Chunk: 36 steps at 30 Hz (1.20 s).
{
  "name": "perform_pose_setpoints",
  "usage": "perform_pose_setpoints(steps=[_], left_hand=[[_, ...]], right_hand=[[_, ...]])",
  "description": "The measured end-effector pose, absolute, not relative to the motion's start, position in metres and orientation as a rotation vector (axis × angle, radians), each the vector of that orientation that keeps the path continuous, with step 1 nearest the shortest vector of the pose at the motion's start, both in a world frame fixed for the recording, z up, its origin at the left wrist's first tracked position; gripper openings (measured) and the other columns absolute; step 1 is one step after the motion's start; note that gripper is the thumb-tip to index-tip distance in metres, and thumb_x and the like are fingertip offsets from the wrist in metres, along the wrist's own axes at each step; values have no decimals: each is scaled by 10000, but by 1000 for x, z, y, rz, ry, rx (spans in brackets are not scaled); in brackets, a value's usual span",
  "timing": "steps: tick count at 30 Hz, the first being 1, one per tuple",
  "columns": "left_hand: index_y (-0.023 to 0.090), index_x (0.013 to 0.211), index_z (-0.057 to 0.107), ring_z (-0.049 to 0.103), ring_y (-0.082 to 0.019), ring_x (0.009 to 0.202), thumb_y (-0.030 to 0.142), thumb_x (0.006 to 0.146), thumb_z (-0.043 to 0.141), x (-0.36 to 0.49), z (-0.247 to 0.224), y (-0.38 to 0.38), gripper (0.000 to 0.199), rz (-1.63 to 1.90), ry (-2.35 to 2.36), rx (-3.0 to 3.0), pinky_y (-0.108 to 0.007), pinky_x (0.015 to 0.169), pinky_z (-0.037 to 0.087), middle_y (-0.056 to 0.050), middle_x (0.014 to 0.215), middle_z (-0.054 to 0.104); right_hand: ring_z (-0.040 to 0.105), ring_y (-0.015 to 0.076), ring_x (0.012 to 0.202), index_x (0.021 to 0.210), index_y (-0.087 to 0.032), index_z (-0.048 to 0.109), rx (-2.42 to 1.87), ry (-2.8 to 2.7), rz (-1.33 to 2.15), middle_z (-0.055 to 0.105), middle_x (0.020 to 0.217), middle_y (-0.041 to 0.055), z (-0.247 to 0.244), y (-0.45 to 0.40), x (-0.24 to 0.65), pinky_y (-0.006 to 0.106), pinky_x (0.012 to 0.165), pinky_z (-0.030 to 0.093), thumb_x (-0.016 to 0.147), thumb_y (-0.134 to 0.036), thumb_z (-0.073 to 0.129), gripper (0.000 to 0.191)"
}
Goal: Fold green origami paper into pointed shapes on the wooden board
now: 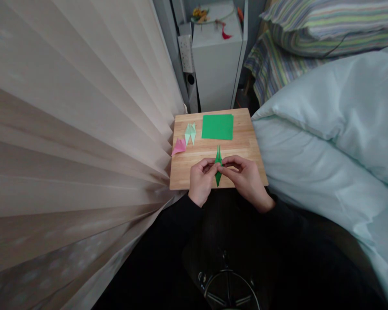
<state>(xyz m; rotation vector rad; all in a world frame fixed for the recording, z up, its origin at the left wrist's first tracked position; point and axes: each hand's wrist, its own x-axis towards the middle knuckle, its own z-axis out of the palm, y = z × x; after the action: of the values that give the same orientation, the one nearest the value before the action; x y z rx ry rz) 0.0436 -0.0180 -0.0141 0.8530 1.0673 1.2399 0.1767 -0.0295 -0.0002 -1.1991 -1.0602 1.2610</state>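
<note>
Head view. Left hand (201,177) pinches the green folded paper (217,178) from 9 o'clock, right hand (247,178) from 3 o'clock; thumbs and fingers nearly closed on its middle. Paper is near the table (245,148)'s 6 o'clock edge, long axis 12–6, split points toward 12. Neither hand clearly nearer. Green sheets (217,127) lie apart, at 12 o'clock.

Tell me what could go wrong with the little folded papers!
Two things, maybe. The left fingers and right fingers pinch the thin green folded paper, so a hard tug might tear it. The pink folded paper sits at the left edge of the wooden board, close to the curtain, so a swish of cloth could knock it off.
</note>
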Motion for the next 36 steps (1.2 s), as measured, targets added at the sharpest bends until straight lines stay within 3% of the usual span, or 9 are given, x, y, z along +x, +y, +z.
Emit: perform_pose_setpoints(steps=[4, 8, 16, 21, 26, 36], left_hand=[[176, 841, 766, 667, -140, 774, 340, 713, 880, 46, -14, -19, 237, 1219, 1042, 846, -291, 830, 516, -24, 820, 758], [167, 825, 753, 643, -127, 764, 342, 740, 853, 48, -8, -21, 219, 1191, 1033, 791, -270, 802, 492, -17, 802, 731], [154, 742, 704, 574, -100, 679, 318, 666, 901, 41, 4, -20, 268, 1088, 1027, 708, -233, 674, 434, 7, 728, 668], [154, 701, 698, 521, -83, 626, 371, 644, 930, 32, 2, -14, 323, 1072, 1033, 839, -219, 616, 395, 20, 667, 631], [157, 653, 663, 514, -70, 594, 386, 577, 971, 30, 5, -13, 392, 1034, 945, 689, -196, 591, 412, 40, 627, 591], [145, 652, 701, 563, -99, 579, 282, 657, 922, 29, 7, -14, 260, 868, 881, 527, -241, 588, 462, -6, 635, 633]], right_hand=[[724, 211, 779, 773, -194, 735, -1250, -1016, 1297, 768, 803, 45, -3, -24, 183, 390, 799, 608, 627, -444, 926, 347], [741, 203, 730, 871, -224, 626, -1237, -899, 1309, 753, 738, -3, -4, -22, 185, 382, 769, 616, 585, -398, 949, 465], [734, 178, 682, 900, -253, 498, -1213, -1022, 1273, 721, 713, -33, -2, -26, 183, 319, 675, 580, 700, -307, 862, 419], [720, 156, 677, 894, -249, 500, -1165, -996, 1316, 731, 712, -33, 3, -26, 184, 289, 676, 559, 673, -280, 891, 451], [709, 162, 713, 872, -232, 560, -1160, -1065, 1351, 715, 753, -19, 7, -24, 187, 311, 694, 575, 642, -360, 928, 453], [688, 161, 750, 897, -212, 667, -1064, -1067, 1500, 697, 801, 2, 9, -24, 189, 352, 740, 623, 739, -481, 860, 367]])
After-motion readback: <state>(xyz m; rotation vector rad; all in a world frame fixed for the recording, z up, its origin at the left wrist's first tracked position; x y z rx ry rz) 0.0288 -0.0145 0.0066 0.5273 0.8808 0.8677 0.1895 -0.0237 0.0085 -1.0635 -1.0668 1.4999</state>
